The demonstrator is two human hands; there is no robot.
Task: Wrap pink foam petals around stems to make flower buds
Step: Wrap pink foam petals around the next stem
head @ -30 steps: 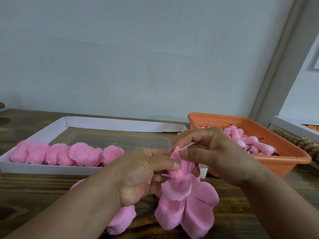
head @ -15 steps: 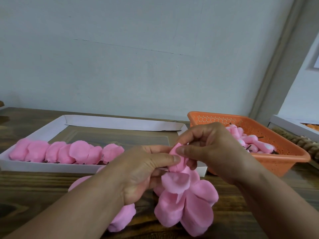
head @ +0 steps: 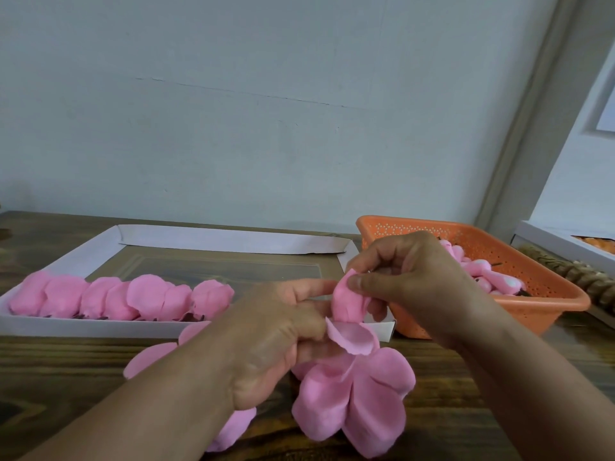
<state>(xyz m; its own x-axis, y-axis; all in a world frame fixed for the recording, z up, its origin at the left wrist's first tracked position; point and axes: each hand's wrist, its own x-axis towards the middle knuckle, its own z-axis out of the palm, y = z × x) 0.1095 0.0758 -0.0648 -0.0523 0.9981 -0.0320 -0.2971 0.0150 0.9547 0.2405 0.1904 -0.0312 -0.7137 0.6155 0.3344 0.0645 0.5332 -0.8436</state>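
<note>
1. Head view, mid-wrap: right hand (head: 409, 281) pinching the tip of a half-rolled bud (head: 346, 304), thumb and forefinger closed on the foam.
2. Left hand (head: 276, 337) curled around the bud's base, thumb against a loose petal (head: 352, 339) not yet wrapped; stem hidden inside the grip, so cannot be seen.
3. Bud held just above the near-centre of the wooden table (head: 66, 371), between white tray (head: 50, 327) and orange basket (head: 549, 307).
4. Below the bud, a fan of unwrapped petals (head: 352, 400) hanging from the same piece: roughly four or five large lobes, overlap preventing a firm count.
5. More pink foam (head: 149, 357) partly hidden under the left forearm; number unclear.
6. Done so far, by the look of it: a row of about seven pink pieces (head: 126, 297) lined along the near edge of the tray, dark stem ends just visible beneath.
7. Basket at right holding a heap of pink pieces (head: 479, 271), at least five visible, rest hidden behind the right hand.
8. Judged well under way but unfinished: current bud needing its remaining petals wrapped.
</note>
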